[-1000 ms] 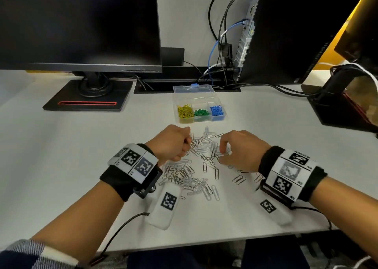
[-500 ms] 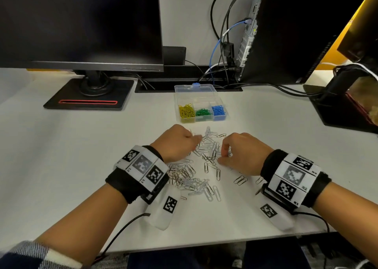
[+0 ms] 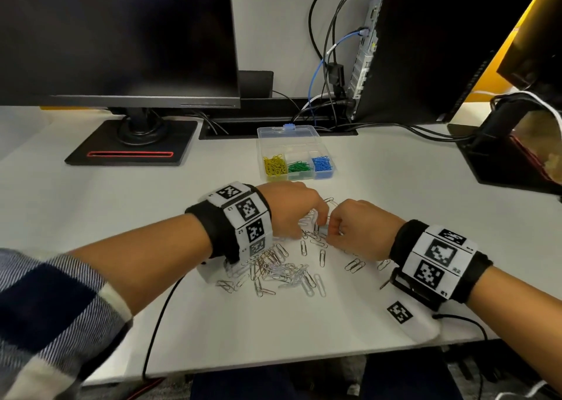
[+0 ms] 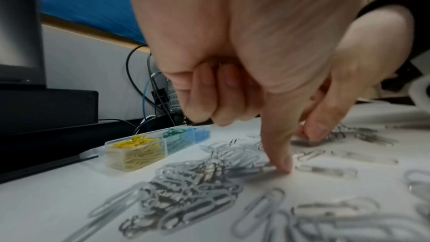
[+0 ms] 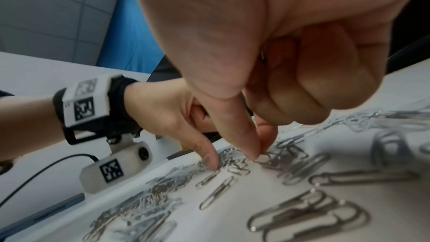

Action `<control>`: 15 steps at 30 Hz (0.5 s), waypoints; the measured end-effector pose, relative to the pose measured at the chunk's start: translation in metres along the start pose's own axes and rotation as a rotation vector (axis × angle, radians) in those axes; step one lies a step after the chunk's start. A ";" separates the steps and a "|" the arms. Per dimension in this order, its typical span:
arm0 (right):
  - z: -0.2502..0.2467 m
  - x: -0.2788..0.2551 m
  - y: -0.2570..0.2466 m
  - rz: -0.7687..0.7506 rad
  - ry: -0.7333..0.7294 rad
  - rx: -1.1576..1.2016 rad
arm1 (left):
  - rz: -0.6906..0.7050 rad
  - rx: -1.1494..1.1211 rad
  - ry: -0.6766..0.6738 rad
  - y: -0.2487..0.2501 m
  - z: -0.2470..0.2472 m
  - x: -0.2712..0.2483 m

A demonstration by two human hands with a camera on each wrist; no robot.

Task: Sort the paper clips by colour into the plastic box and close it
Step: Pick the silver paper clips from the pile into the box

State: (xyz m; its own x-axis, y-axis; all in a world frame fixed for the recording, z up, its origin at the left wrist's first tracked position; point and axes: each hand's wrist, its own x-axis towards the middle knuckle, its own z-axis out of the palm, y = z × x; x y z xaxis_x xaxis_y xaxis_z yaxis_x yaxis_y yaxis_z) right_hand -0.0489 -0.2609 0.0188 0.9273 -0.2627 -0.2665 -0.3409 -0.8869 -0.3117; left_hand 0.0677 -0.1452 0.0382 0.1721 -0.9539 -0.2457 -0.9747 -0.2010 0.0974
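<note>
Clearly, the chief risk lies in the tangle of silver clips [image 3: 282, 270] on the desk [image 3: 91, 223]: several may be lifted together where they interlock, and a chain could be dragged or dropped short of the box [image 3: 296, 156]. Clips could also be flicked off the desk edge by a sliding fingertip, since thin wire lying flat gives little to grip.

The left hand [image 3: 290, 209] is mostly curled, with one finger held straight down and pressed on a clip's end; whether anything is held in the curled fingers cannot be told. The right hand [image 3: 354, 228] is curled too, its thumb and forefinger pinched together on a clip in the pile, with a glint of wire seen inside the fist.

One box is counted, open, well beyond the hands, with its lid laid back. Three filled compartments are seen in its front row: yellow [image 3: 275, 166], green [image 3: 299, 168] and blue [image 3: 323, 164]. Two hands are at work. The loose clips are too many and too overlapped to be counted; dozens is a fair judgement.
</note>
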 end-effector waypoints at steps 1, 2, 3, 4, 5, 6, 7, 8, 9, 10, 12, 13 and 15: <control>0.000 -0.001 0.003 -0.002 0.003 0.005 | 0.022 0.021 -0.002 0.000 0.000 0.002; -0.001 -0.003 0.005 -0.008 0.008 0.014 | 0.041 0.036 -0.002 0.000 0.001 0.003; -0.002 -0.004 0.008 -0.019 0.017 0.030 | 0.057 0.051 0.000 0.000 0.002 0.005; -0.004 -0.007 0.010 -0.030 0.024 0.056 | 0.066 0.068 0.006 0.000 0.003 0.006; -0.007 -0.008 0.012 -0.041 0.034 0.096 | 0.071 0.079 0.014 -0.001 0.005 0.008; -0.009 -0.010 0.014 -0.043 0.045 0.153 | 0.076 0.086 0.021 -0.003 0.006 0.010; -0.011 -0.013 0.017 -0.041 0.056 0.223 | 0.080 0.089 0.023 -0.005 0.006 0.011; -0.013 -0.015 0.019 -0.037 0.061 0.298 | 0.083 0.087 0.025 -0.007 0.007 0.013; -0.015 -0.019 0.022 -0.031 0.057 0.371 | 0.083 0.081 0.023 -0.008 0.007 0.014; -0.015 -0.023 0.025 -0.020 0.041 0.447 | 0.082 0.072 0.021 -0.010 0.006 0.015; -0.013 -0.031 0.029 0.011 -0.013 0.668 | 0.079 0.054 0.020 -0.013 0.005 0.016; -0.010 -0.034 0.030 0.031 -0.043 0.841 | 0.079 0.050 0.018 -0.013 0.005 0.017; -0.006 -0.037 0.034 0.092 -0.094 1.222 | 0.087 0.049 0.005 -0.015 0.005 0.019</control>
State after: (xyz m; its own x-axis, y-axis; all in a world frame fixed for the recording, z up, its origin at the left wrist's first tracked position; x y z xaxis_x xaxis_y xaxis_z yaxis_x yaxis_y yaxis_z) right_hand -0.0936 -0.2835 0.0236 0.8947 -0.2322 -0.3816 -0.3720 0.0853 -0.9243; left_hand 0.0845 -0.1594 0.0268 0.0867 -0.9685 -0.2334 -0.9918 -0.1059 0.0709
